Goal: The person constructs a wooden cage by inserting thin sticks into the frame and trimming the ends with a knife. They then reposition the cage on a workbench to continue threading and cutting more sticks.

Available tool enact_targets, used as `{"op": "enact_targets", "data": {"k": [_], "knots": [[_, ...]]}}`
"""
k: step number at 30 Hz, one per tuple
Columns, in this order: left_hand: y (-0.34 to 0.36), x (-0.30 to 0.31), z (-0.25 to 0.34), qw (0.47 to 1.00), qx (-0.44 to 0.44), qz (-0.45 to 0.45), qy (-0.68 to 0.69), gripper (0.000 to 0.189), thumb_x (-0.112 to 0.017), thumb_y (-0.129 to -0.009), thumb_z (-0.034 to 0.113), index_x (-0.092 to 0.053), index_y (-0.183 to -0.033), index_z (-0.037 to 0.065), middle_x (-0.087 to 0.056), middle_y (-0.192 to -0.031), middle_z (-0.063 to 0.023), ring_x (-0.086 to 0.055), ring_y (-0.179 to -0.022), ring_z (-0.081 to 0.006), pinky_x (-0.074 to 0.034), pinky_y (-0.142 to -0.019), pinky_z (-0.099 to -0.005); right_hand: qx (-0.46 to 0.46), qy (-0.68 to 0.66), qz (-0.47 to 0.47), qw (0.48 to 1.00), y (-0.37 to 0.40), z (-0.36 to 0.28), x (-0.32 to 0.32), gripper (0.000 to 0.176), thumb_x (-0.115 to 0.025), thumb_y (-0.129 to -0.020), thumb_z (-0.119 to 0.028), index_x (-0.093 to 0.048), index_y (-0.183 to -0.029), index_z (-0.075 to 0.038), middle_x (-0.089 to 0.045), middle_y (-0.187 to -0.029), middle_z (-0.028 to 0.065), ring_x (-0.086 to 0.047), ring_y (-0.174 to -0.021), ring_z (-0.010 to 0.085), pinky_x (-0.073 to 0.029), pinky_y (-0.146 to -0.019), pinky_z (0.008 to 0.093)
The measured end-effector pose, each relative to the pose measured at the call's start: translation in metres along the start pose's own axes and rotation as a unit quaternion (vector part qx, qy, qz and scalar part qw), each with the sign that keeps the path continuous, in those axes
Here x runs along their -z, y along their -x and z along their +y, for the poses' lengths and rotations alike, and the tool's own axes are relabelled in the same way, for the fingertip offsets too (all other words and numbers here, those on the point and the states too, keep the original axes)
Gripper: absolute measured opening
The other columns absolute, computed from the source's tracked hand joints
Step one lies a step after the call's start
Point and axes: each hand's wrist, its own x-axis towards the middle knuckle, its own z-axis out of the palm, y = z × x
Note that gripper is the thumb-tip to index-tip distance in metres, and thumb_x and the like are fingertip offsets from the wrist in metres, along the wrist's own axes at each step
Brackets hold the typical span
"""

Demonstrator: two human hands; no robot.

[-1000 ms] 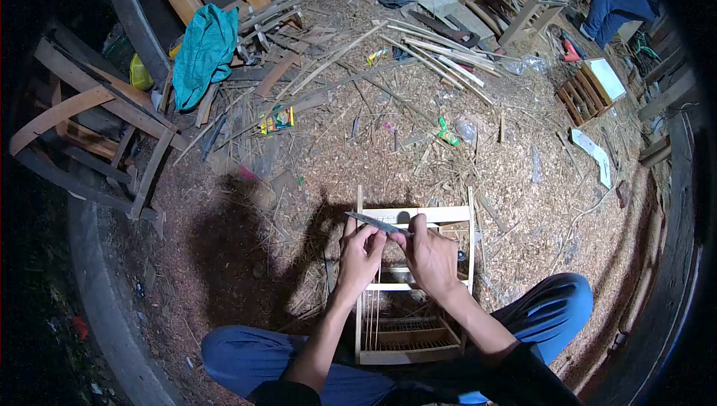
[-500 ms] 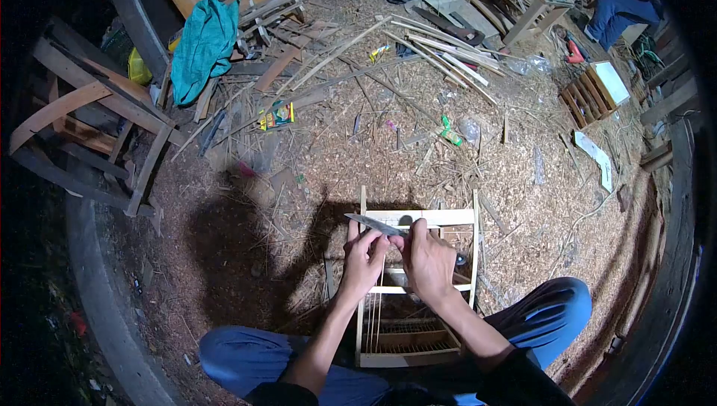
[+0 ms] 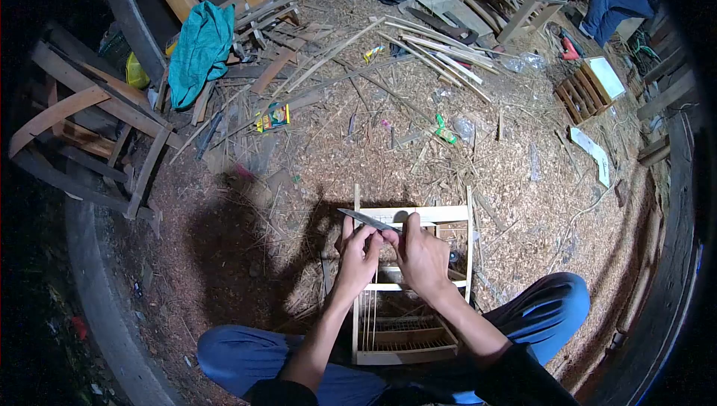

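Note:
My right hand [image 3: 424,259] is wrapped round the near end of a knife [image 3: 364,218], whose dark blade points up and to the left. Close beside it, my left hand [image 3: 357,260] is closed, its fingertips pinched near the blade; a thin pale strip hangs below them, and how it is held is hard to see. Both hands are above a pale wooden frame [image 3: 413,287] between my knees. Thin sticks run lengthwise along the frame's left side, and its near end has a row of fine bars.
Wood strips [image 3: 441,51] and shavings cover the ground ahead. A green sack [image 3: 200,51] and a wooden chair [image 3: 97,122] are at the left. On the right are a slatted wooden box [image 3: 586,92] and a red-handled tool [image 3: 569,49]. Another person [image 3: 614,10] sits at the far right.
The whole view has shifted slightly, so the frame and both hands appear a little further left. Both hands keep nearly the same grip, with the blade still pointing left.

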Motion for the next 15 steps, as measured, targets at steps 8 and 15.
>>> {"op": "enact_targets", "data": {"k": [8, 15], "knots": [[0.001, -0.002, 0.001, 1.0, 0.002, 0.002, -0.016, 0.016, -0.063, -0.098, 0.015, -0.068, -0.105, 0.001, -0.055, -0.115, -0.0239, -0.057, -0.107, -0.04, -0.043, -0.094, -0.0477, 0.028, 0.004, 0.053, 0.998, 0.009, 0.013, -0.004, 0.044, -0.059, -0.103, -0.044, -0.044, -0.098, -0.003, -0.061, -0.059, 0.0158, -0.062, -0.051, 0.037, -0.045, -0.045, 0.0468], [0.0, 0.004, 0.005, 0.998, 0.043, -0.038, 0.0, 0.018, -0.062, -0.098, 0.014, -0.068, -0.108, 0.0, -0.054, -0.128, -0.0299, -0.055, -0.118, -0.044, -0.042, -0.103, -0.0464, -0.01, -0.011, 0.012, 1.0, 0.004, 0.002, -0.003, 0.034, -0.064, -0.101, -0.031, -0.045, -0.098, -0.003, -0.066, -0.072, 0.0205, -0.068, -0.061, 0.0397, -0.048, -0.049, 0.0495]]}}
